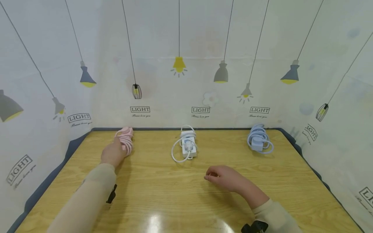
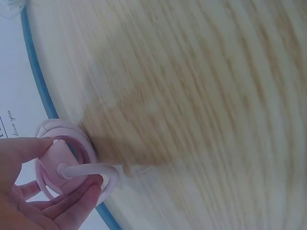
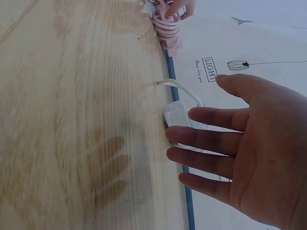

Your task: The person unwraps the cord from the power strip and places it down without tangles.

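Observation:
At the left of the table my left hand [image 1: 112,152] grips a pink power strip [image 1: 126,137] wound with its own cord. The left wrist view shows thumb and fingers around the pink plug end [image 2: 60,160], with loops of cord beside them. My right hand [image 1: 225,178] hovers over the table and holds nothing; in the right wrist view its fingers [image 3: 206,139] are spread and relaxed. Ahead of it lies a white power strip [image 1: 189,152] with its cord looped over it. A blue power strip [image 1: 257,144] with coiled cord lies at the far right.
The wooden table [image 1: 163,187] has a dark blue edge [image 1: 157,128] along its back and sides. Behind and beside it stands a pale backdrop [image 1: 163,35] printed with hanging lamps and the word LIGHT.

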The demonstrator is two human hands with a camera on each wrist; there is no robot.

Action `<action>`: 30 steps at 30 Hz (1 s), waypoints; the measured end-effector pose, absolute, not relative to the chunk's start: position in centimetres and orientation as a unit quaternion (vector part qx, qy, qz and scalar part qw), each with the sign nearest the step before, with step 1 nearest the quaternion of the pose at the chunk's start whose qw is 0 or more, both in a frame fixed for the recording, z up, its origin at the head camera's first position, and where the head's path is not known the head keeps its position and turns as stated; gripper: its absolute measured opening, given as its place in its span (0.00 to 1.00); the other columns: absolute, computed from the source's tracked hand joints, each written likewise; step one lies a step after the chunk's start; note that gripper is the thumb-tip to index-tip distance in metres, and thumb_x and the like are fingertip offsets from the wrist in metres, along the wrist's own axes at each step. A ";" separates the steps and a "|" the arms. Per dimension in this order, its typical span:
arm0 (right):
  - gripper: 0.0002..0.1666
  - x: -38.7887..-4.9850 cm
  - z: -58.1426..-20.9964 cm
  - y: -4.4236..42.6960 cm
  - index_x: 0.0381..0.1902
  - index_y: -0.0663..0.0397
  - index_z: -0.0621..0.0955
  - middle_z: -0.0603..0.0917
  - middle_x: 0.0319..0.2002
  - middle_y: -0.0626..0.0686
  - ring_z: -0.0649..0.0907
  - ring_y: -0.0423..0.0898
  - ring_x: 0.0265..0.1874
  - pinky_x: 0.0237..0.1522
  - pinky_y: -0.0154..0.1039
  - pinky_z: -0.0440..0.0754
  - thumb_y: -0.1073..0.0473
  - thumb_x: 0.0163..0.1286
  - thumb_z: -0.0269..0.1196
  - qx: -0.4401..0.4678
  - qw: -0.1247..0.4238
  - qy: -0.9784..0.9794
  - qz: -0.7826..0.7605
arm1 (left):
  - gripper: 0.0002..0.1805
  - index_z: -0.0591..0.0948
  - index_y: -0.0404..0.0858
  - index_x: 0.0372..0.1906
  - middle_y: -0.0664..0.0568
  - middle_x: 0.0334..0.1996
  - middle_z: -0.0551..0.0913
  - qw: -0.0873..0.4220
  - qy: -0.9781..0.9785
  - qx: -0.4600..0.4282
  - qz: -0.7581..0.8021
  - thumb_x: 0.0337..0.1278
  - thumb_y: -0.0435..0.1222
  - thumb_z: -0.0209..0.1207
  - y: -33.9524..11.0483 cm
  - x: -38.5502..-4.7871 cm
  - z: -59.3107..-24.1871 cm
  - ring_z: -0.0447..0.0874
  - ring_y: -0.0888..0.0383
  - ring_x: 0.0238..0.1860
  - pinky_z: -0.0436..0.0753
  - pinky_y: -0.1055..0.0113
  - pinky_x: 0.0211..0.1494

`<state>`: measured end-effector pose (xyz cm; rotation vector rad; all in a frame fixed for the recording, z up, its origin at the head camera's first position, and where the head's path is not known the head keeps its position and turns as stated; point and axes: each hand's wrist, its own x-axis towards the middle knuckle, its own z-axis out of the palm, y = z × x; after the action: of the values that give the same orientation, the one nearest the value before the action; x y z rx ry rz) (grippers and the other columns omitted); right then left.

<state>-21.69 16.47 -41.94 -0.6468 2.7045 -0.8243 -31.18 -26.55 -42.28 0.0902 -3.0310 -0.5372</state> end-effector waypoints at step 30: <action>0.17 -22.3 -41.6 15.2 0.48 0.50 0.82 0.82 0.38 0.45 0.79 0.42 0.38 0.40 0.45 0.78 0.47 0.75 0.55 -0.213 0.104 0.916 -0.325 | 0.28 0.71 0.23 0.52 0.30 0.49 0.76 0.046 -0.931 0.125 -0.339 0.63 0.45 0.58 -28.0 -27.9 -41.0 0.74 0.37 0.46 0.74 0.47 0.49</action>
<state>-22.28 15.17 -41.64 -0.6276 2.7005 -0.9583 -27.88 -28.03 -41.04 0.3820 -2.8433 -1.0359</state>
